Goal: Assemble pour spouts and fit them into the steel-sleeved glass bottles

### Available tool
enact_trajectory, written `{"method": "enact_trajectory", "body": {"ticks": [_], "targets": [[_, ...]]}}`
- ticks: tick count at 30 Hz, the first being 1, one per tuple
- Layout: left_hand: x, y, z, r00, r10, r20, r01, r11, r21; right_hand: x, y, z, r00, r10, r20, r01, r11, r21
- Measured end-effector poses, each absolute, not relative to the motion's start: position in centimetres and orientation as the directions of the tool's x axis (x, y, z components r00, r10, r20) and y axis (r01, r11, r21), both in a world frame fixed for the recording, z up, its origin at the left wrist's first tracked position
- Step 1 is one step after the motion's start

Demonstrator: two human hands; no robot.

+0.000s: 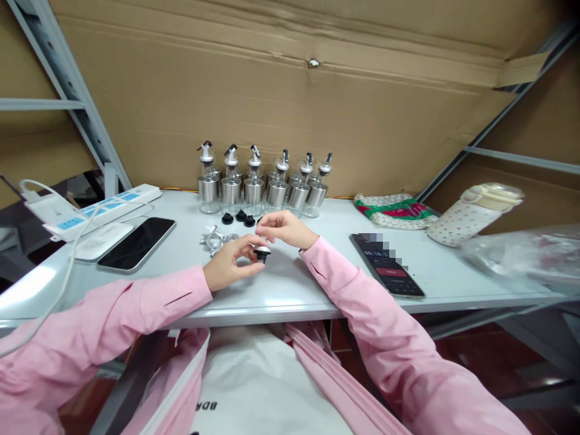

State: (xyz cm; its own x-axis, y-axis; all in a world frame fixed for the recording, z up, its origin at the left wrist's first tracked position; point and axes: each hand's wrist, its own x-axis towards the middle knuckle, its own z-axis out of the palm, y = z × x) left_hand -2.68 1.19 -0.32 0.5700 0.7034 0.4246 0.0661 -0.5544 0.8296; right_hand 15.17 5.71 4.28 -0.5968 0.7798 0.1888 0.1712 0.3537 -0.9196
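One stopper (261, 256) pinched in the left hand (232, 261) before a row of six bottles (277, 194)

One table (290, 287) is backed by cardboard (290, 115); on it are laid one plastic bag (525, 257), one power strip (106, 211), one flask (469, 212) and one cloth (394, 208); the six bottles are stood in the front row; two phones, one black-screened (137, 243) and one lit (390, 269), are laid flat, one to each side of the hands; the right hand (289, 229) is held just above the stopper, thumb and fingers curled, and whether anything is touched or gripped by it cannot be told; the stopper, black below and silver on top, is pinched by the left thumb and fingertips above the table, near its front edge; three loose black caps (227, 217) are counted in front of the bottles.

A second row of bottles is mostly hidden by the first, its number unclear; the bag is blurred and cut off at the right edge; part of one phone's screen is blocked out; a heap of silver parts (212, 240) is partly covered by the left hand and cannot be counted.
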Motion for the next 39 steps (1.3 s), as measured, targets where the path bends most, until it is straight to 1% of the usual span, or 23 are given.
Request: {"method": "enact_trajectory", "body": {"ticks": [12, 23, 30, 33, 35, 36, 37, 39], "targets": [[-2.6, 0.9, -0.1, 0.536, 0.735, 0.415, 0.125, -0.555, 0.823, 15.2, 5.9, 4.1, -0.590, 0.784, 0.191, 0.167, 0.350, -0.922], [-2.7, 0.9, 0.1, 0.560, 0.733, 0.388, 0.103, -0.526, 0.844, 15.2, 5.7, 4.4, -0.563, 0.801, 0.205, 0.164, 0.351, -0.922], [-2.7, 0.8, 0.2, 0.562, 0.739, 0.372, 0.141, -0.529, 0.837, 15.0, 5.7, 4.1, -0.571, 0.790, 0.221, 0.170, 0.378, -0.910], [-2.7, 0.9, 0.2, 0.568, 0.743, 0.354, 0.142, -0.512, 0.847, 15.1, 6.0, 4.2, -0.584, 0.775, 0.243, 0.183, 0.417, -0.890], [-2.7, 0.9, 0.2, 0.578, 0.740, 0.345, 0.129, -0.500, 0.856, 15.7, 6.4, 4.3, -0.540, 0.792, 0.284, 0.241, 0.469, -0.850], [-2.7, 0.9, 0.2, 0.580, 0.738, 0.345, 0.122, -0.497, 0.859, 16.1, 6.7, 4.4, -0.488, 0.814, 0.314, 0.312, 0.499, -0.808], [-2.6, 0.9, 0.2, 0.580, 0.737, 0.346, 0.117, -0.496, 0.860, 16.7, 7.1, 4.5, -0.414, 0.839, 0.354, 0.416, 0.520, -0.746], [-2.6, 0.9, 0.2, 0.573, 0.740, 0.352, 0.115, -0.497, 0.860, 18.0, 8.0, 4.5, -0.261, 0.864, 0.430, 0.680, 0.480, -0.554]]}}
